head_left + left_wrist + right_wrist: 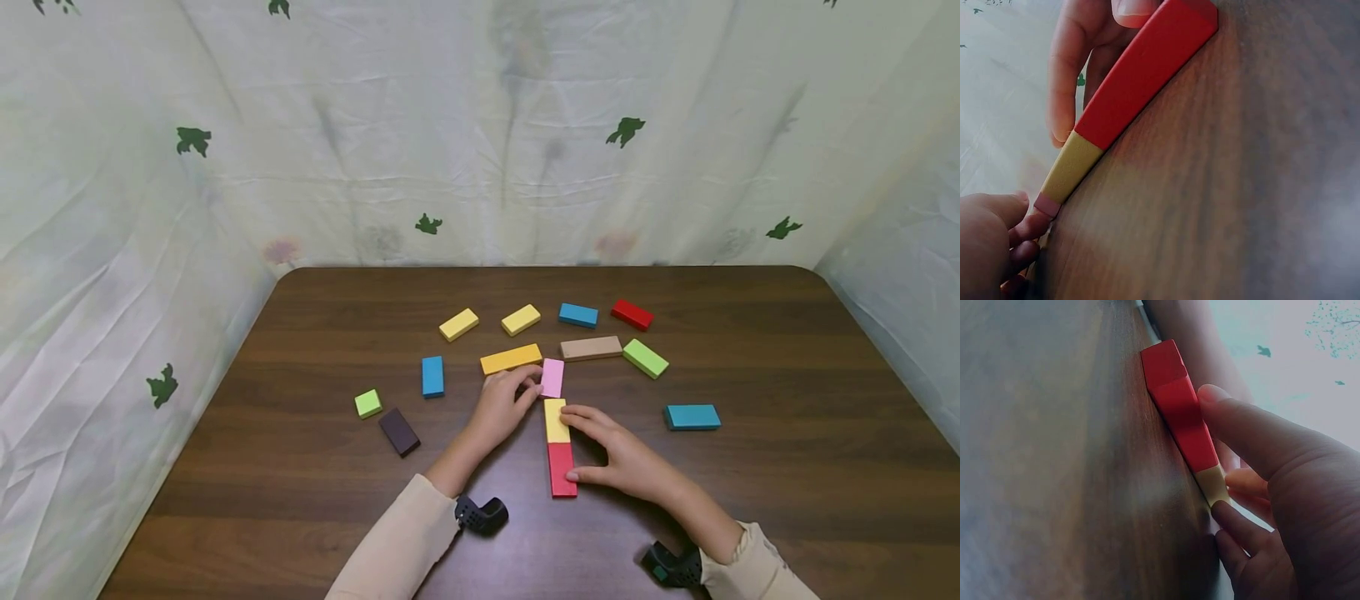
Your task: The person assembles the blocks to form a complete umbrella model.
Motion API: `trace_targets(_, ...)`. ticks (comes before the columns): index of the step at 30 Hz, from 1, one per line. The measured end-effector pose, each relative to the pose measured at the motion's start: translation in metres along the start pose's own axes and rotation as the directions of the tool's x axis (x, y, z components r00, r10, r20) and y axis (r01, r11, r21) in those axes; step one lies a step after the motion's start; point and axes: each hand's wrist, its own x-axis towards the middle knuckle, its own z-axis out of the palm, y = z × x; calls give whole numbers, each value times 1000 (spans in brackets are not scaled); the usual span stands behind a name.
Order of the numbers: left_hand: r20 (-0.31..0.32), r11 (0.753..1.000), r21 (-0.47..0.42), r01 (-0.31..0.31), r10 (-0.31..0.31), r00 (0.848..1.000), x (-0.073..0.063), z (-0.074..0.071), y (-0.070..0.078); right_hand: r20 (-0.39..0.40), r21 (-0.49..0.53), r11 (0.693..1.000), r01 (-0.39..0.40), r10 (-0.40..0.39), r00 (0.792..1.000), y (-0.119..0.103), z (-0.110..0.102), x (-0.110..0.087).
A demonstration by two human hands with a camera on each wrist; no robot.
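In the head view, the left hand point(504, 402) is touching the pink block point(552, 377), whether pinching I cannot tell, and the yellow block point(555, 423) and red block point(562, 471) are lying in line on the surface point(247, 492). In the left wrist view all three are adjoining; in the right wrist view, the right hand point(1297, 481), grip wide, is touching red.

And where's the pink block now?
The pink block is right of centre in the head view, beside the left hand, just beyond a yellow block.

Right hand point(626, 457) touches red block point(561, 473); yellow block point(556, 427) adjoins.
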Motion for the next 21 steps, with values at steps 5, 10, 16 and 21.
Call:
trace_targets(5,18,999,-43,34,-33,999,5,2,-1,-7,0,1000,-2,2,1000,0,0,0)
trace_targets(10,105,998,-41,44,-39,994,11,2,-4,-8,5,1000,-7,7,1000,0,0,0)
trace_targets(16,206,999,-37,15,-7,979,16,-3,-4,-7,5,1000,4,-4,1000,0,0,0)
trace_targets(21,249,999,-32,37,-27,968,16,-5,-3,-9,-2,1000,13,-13,1000,1,1,0)
